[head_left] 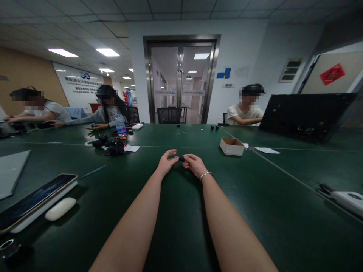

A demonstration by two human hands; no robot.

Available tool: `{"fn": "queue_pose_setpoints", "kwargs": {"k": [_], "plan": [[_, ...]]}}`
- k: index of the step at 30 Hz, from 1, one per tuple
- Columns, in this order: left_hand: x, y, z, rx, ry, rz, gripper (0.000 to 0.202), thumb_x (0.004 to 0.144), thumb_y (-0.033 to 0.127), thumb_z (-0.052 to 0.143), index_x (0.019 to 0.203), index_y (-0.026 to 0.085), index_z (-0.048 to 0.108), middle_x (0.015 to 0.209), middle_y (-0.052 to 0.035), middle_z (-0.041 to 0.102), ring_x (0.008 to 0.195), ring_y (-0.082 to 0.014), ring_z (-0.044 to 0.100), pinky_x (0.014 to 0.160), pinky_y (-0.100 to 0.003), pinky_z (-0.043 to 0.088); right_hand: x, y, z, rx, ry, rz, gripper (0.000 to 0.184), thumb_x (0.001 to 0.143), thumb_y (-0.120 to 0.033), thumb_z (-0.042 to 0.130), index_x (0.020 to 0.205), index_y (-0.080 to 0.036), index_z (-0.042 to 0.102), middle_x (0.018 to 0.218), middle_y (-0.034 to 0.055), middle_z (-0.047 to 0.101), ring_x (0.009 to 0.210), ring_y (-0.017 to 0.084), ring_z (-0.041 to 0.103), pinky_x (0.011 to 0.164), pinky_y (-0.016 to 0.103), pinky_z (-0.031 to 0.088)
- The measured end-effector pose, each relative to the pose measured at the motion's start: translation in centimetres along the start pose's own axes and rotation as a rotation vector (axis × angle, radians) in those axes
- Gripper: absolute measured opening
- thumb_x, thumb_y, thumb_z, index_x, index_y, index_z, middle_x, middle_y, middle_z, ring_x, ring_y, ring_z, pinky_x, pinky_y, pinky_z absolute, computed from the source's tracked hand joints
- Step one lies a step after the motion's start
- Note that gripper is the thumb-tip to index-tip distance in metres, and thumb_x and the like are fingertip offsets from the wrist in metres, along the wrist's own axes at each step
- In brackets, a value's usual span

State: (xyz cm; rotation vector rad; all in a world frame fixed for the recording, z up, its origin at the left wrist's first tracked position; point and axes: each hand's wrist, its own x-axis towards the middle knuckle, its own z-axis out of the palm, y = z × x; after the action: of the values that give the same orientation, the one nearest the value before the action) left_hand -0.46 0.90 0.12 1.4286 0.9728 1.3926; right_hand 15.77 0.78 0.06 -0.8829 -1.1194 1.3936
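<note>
Both my arms reach forward over the dark green table (255,196). My left hand (166,161) and my right hand (193,164) meet at the middle, fingers pinched together on a small black part (182,159) held between them just above the tabletop. A silver bracelet (205,175) circles my right wrist. What the small part is I cannot make out.
A small open cardboard box (231,146) sits to the right beyond my hands. A heap of black parts (112,146) and a water bottle (120,125) lie far left. A phone on a white slab (34,200) and a white oval object (60,208) are near left. Three people sit across; an open black case (306,115) stands at right.
</note>
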Motion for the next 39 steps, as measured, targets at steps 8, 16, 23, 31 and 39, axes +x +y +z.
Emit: {"fn": "queue_pose_setpoints", "kwargs": {"k": [8,16,23,31,39], "plan": [[0.33,-0.60,0.21,0.054,0.023,-0.095,0.035,0.071,0.046,0.063,0.077,0.011,0.062,0.065,-0.0039,0.060,0.058,-0.0108,0.056,0.053,-0.021,0.043,-0.01,0.17,-0.10,-0.057,-0.019,-0.013,0.026,0.069,-0.025,0.073,0.090,-0.013,0.063,0.064,0.0015,0.062,0.053,0.008,0.059,0.051,0.019,0.050],[0.17,-0.82,-0.05,0.306,0.078,-0.079,0.047,0.073,0.060,0.052,0.065,0.014,0.058,0.056,-0.0013,0.057,0.049,-0.0107,0.051,0.049,-0.022,0.039,-0.32,-0.01,-0.09,-0.056,-0.061,-0.025,0.025,0.066,-0.014,0.073,0.090,-0.016,0.064,0.072,0.0004,0.062,0.061,0.008,0.061,0.062,0.021,0.054],[0.19,-0.76,0.01,0.236,0.049,-0.059,0.030,0.075,0.044,0.057,0.079,0.015,0.062,0.069,-0.0039,0.061,0.060,-0.0131,0.057,0.050,-0.022,0.043,-0.03,0.16,-0.10,-0.023,-0.019,-0.023,0.030,0.062,-0.008,0.074,0.089,-0.016,0.065,0.082,0.0017,0.059,0.067,0.009,0.061,0.066,0.022,0.055],[0.09,-0.50,0.21,0.163,-0.016,-0.078,0.037,0.075,0.033,0.059,0.108,0.016,0.055,0.095,-0.0091,0.060,0.068,-0.0134,0.060,0.054,-0.022,0.045,0.05,0.20,-0.30,0.004,-0.047,-0.011,0.031,0.063,-0.011,0.073,0.092,-0.016,0.065,0.081,0.0022,0.061,0.069,0.010,0.062,0.065,0.022,0.054],[0.06,-0.57,0.22,0.213,0.008,-0.055,0.029,0.078,0.030,0.054,0.104,0.017,0.057,0.076,-0.0024,0.056,0.061,-0.0105,0.053,0.047,-0.018,0.039,0.23,0.54,-0.42,-0.016,-0.053,-0.021,0.032,0.061,-0.010,0.074,0.092,-0.016,0.067,0.083,0.0023,0.061,0.069,0.010,0.061,0.067,0.024,0.054]]}}
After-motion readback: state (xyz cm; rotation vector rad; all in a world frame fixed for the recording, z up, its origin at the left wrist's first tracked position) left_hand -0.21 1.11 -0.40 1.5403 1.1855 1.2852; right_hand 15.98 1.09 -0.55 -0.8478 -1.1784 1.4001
